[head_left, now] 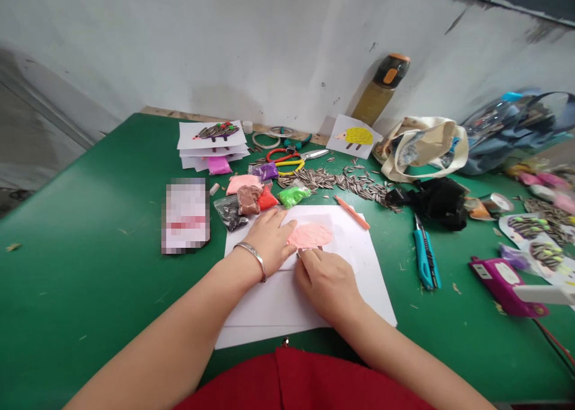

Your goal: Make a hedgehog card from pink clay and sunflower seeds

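My left hand (pixel 270 237), with a silver bracelet at its wrist, lies with fingers stretched over the left side of a small white sheet (pixel 287 265). On that sheet is a flattened oval of pink clay (pixel 312 235), close to my left fingertips. My right hand (pixel 327 277) is closed, its curled fingers pressed to the paper at the oval's lower edge. A bit of dark brown clay (pixel 320 248) shows beside those fingers; what they hold is hidden. Larger white sheets (pixel 260 305) lie underneath. An orange pen-like tool (pixel 353 212) rests at their upper right.
Bags of coloured clay (pixel 249 199), sunflower seeds (pixel 314 179) and scissors (pixel 291 158) lie beyond the paper. Seed-decorated cards (pixel 211 136) are stacked back left. A yellow hedgehog card (pixel 354 136) and bottle (pixel 381 90) lean at the wall. A utility knife (pixel 426 257) and purple power strip (pixel 507 284) lie right.
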A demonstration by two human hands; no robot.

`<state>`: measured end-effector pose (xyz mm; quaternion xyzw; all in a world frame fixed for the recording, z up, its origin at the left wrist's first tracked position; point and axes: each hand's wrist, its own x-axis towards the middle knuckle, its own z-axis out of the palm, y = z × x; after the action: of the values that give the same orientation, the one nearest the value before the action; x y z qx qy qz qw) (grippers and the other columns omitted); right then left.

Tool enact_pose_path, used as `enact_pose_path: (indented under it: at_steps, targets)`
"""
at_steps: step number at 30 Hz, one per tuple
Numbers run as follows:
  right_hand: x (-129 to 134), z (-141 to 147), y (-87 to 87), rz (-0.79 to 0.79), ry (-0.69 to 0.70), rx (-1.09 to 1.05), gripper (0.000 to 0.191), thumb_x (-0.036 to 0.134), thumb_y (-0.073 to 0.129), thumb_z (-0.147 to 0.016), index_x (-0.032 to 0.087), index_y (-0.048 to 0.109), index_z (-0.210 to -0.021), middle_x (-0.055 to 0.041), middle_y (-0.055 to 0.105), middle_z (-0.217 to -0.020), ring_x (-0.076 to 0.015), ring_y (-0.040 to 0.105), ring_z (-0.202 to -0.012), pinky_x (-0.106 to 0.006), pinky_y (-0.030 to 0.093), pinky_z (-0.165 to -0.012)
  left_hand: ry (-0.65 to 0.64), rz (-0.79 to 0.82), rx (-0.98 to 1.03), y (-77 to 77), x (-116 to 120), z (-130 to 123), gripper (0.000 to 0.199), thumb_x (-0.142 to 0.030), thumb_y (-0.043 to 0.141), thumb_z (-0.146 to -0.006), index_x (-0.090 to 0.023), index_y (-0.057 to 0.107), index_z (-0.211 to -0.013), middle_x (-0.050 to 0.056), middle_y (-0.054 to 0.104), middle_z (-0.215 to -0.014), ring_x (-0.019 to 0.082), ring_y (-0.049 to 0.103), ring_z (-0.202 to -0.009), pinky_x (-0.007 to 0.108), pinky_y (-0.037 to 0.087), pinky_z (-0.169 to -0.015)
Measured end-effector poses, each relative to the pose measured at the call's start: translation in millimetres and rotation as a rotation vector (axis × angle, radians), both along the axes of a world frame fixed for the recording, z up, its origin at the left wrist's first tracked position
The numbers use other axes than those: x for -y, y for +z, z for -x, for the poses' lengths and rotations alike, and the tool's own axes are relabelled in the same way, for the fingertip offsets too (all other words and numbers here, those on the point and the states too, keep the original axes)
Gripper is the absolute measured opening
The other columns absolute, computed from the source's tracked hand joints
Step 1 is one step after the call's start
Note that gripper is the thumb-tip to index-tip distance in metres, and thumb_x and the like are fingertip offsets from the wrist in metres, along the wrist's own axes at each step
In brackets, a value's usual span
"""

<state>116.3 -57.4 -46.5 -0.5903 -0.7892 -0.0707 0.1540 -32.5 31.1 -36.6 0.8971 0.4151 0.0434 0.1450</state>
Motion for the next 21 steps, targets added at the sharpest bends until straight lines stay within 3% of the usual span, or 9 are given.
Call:
enact_pose_path:
  at_steps: [21]
  targets:
    - [-4.3,3.0,-4.4,-0.003,-0.069,-0.005,0.025,0.017,0.043,-0.084,0.018,0.051,-0.061,-0.0004,0.056,-0.057,-0.0112,0.045,-0.05,-0.029,0.019,-0.054,0.018,0.016,-0.008,1.0,2.0,-2.8,0.049,-0.036,0.055,-0.085,-0.013,0.052,-0.128,0.02,0.041,-0.141,0.035,0.032,-0.132,0.054,0.028,-0.107]
